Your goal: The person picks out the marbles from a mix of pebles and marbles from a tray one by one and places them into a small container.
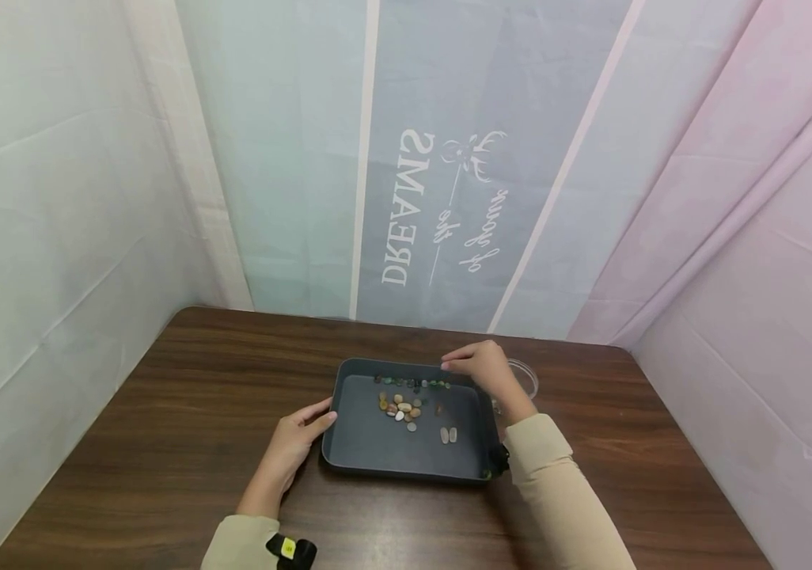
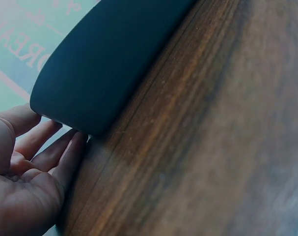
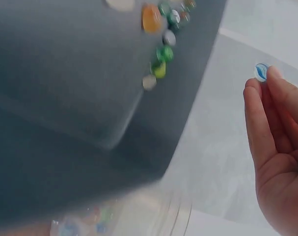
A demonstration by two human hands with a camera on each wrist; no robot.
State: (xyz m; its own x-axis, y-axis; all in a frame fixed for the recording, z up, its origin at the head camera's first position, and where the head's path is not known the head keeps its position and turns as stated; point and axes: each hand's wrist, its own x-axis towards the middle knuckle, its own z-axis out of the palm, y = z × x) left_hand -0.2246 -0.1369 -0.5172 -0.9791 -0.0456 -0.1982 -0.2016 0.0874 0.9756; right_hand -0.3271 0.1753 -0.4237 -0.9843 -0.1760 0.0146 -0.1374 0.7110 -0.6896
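R hand (image 1: 484, 368) pinches a clear/blue marble (image 3: 260, 72) at approx. 1 o'clock of the tray (image 1: 370, 451); L hand (image 1: 290, 443) grips tray edge @ 9. Other marbles (image 1: 417, 383) line 12 (pebbles (image 1: 404, 408) nr ctr); clear tub (image 3: 149, 211) outside @ 2.

Downward head view, close wrist views share tray (image 1: 370, 447).
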